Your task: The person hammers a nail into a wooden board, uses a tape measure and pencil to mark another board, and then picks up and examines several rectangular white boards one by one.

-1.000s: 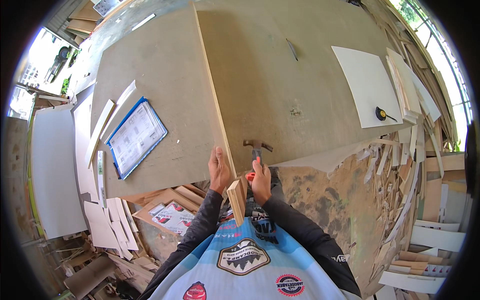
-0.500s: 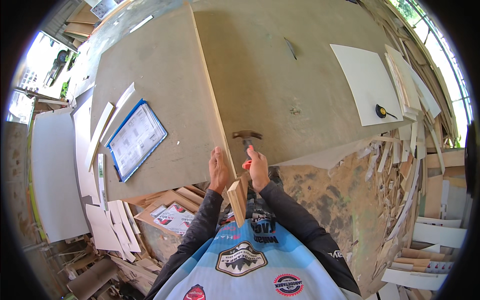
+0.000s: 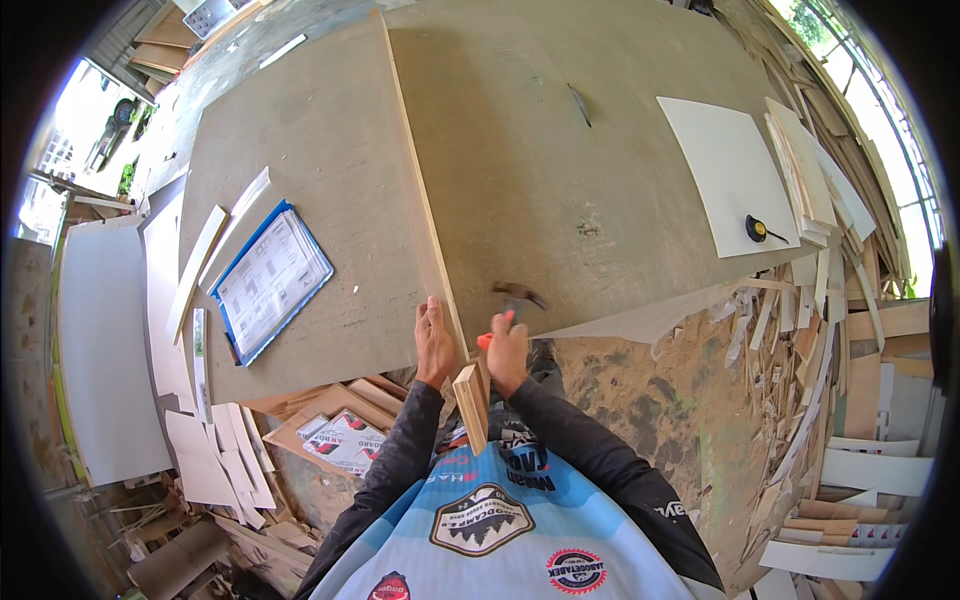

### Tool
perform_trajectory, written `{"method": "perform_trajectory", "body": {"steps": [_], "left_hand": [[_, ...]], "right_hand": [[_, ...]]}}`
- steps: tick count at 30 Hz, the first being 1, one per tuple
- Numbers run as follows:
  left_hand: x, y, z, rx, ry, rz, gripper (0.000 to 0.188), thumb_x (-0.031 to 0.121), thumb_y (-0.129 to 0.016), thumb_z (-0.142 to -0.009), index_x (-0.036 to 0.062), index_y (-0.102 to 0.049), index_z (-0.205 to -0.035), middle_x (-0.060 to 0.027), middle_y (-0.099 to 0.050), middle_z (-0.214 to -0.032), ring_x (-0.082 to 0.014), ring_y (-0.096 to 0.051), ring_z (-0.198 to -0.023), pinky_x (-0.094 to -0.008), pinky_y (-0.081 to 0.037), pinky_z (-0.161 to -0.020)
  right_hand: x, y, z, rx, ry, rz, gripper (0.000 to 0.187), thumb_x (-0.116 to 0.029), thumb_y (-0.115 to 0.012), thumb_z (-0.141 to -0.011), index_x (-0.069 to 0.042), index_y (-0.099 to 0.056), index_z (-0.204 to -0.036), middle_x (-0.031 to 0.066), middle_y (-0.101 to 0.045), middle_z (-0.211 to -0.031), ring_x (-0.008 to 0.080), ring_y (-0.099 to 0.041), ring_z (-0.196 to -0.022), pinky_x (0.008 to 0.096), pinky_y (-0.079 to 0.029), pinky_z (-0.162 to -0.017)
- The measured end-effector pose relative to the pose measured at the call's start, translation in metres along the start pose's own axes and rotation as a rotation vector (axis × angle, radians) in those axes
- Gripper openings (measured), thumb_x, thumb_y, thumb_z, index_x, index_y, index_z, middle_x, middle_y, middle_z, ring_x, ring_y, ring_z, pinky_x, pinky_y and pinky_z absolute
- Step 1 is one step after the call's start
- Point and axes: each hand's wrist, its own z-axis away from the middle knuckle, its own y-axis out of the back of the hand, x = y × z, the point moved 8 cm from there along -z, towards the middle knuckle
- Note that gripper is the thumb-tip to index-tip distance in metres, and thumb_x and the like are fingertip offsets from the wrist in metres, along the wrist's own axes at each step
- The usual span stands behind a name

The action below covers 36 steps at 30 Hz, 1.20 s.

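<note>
A long, narrow wooden board [image 3: 421,180] stands on edge across a brown worktable [image 3: 310,130]. Against its left side near the close end rests my left hand [image 3: 433,345], fingers stretched out along it. My right hand [image 3: 507,352], just right of the board, is wrapped round the red and dark handle of a claw hammer [image 3: 520,294]. The hammer's head is over the tabletop, apart from the board. At the board's close end, a short layered wood piece [image 3: 470,405] sticks out toward my body, between my forearms.
Left on the table lie a blue folder with printed sheets [image 3: 275,280] and pale strips [image 3: 200,262]. A white panel [image 3: 725,175] with a tape measure [image 3: 760,229] is at the right. A thin dark object [image 3: 579,105] lies farther back. Wood offcuts [image 3: 800,350] crowd the floor at right.
My right hand has turned the hammer, its head shifting right and slightly nearer to me, away from the board. The left hand has stayed against the board.
</note>
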Motion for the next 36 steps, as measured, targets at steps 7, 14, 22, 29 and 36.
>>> {"method": "perform_trajectory", "body": {"steps": [7,14,22,29,36], "left_hand": [[-0.002,0.007,-0.003,0.052,-0.002,0.040,0.062,0.045,-0.029,-0.111,-0.0093,-0.058,-0.110,-0.0182,-0.055,-0.109,-0.0272,-0.051,-0.103,-0.0362,-0.039,-0.099],[-0.024,0.016,-0.014,-0.011,-0.050,-0.109,0.059,0.043,-0.029,-0.111,-0.0104,-0.054,-0.117,-0.0213,-0.055,-0.114,-0.0295,-0.051,-0.108,-0.0365,-0.038,-0.101],[0.002,0.008,-0.012,-0.036,-0.013,-0.084,0.059,0.043,-0.028,-0.111,-0.0104,-0.053,-0.109,-0.0216,-0.053,-0.110,-0.0306,-0.049,-0.102,-0.0368,-0.038,-0.099],[0.003,0.006,-0.012,-0.018,-0.018,-0.101,0.061,0.044,-0.027,-0.111,-0.0104,-0.055,-0.107,-0.0205,-0.052,-0.107,-0.0307,-0.049,-0.100,-0.0374,-0.038,-0.097],[0.001,0.018,-0.011,0.028,-0.017,-0.121,0.060,0.044,-0.029,-0.111,-0.0102,-0.054,-0.107,-0.0211,-0.054,-0.106,-0.0314,-0.051,-0.099,-0.0388,-0.040,-0.095]], "right_hand": [[0.002,-0.015,-0.013,-0.116,-0.045,-0.201,0.047,-0.041,-0.055,-0.098,0.004,-0.058,-0.087,0.0103,-0.063,-0.079,0.0201,-0.057,-0.060,0.0356,-0.050,-0.065],[0.010,-0.040,-0.011,-0.354,0.060,0.004,0.044,-0.037,-0.054,-0.102,0.004,-0.059,-0.088,0.0051,-0.054,-0.077,0.0183,-0.057,-0.068,0.0350,-0.049,-0.066],[0.022,-0.030,-0.010,-0.301,0.089,0.270,0.034,-0.034,-0.057,-0.101,-0.001,-0.059,-0.096,0.0031,-0.055,-0.083,0.0109,-0.055,-0.069,0.0293,-0.047,-0.063],[0.037,-0.026,-0.022,-0.088,0.073,0.013,0.047,-0.041,-0.056,-0.098,0.006,-0.055,-0.092,0.0179,-0.062,-0.082,0.0269,-0.062,-0.071,0.0404,-0.049,-0.067],[0.019,-0.026,-0.009,-0.283,-0.076,-0.111,0.039,-0.039,-0.059,-0.098,0.000,-0.055,-0.091,0.0086,-0.057,-0.084,0.0153,-0.057,-0.070,0.0321,-0.047,-0.059]]}}
